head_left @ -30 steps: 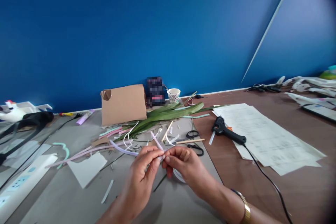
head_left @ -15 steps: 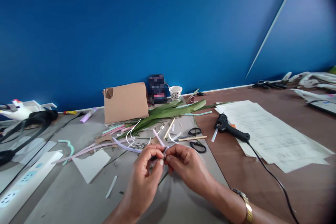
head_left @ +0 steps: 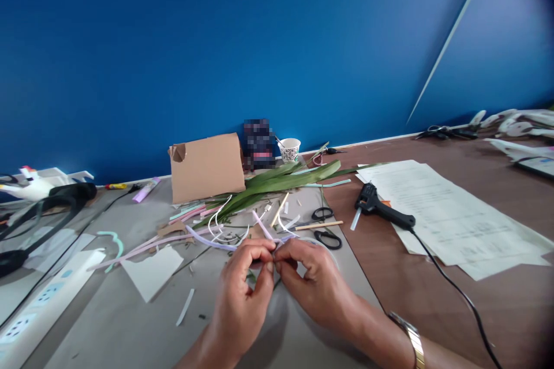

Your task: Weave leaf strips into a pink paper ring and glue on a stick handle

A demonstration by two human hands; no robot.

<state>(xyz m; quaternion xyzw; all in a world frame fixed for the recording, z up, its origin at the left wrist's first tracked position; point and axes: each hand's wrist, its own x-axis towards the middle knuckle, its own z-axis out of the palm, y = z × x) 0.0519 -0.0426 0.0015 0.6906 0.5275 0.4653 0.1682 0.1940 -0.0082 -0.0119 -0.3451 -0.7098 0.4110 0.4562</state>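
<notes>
1. Two bare hands meet at the fingertips in the head view I am watching, low over a grey mat (head_left: 130,334).
2. The left hand (head_left: 242,288) and the right hand (head_left: 318,285) each pinch, thumb to forefinger, on the lower end of a lilac strip (head_left: 262,225). Its free end slants up just beyond the fingertips; I cannot make out the part behind the fingers.
3. Just beyond the right hand I see black-handled scissors (head_left: 322,214) and a thin wooden stick (head_left: 329,223).
4. Farther past both hands lie long green leaves (head_left: 285,184), with a brown cardboard piece (head_left: 208,167) and a patterned paper cup (head_left: 289,151) behind them.
5. To the right hand's right, a black glue gun (head_left: 385,209) rests partly over printed sheets (head_left: 441,213).
6. Left of the left hand I find a white paper scrap (head_left: 153,271) and, farther out, a white power strip (head_left: 52,294).
</notes>
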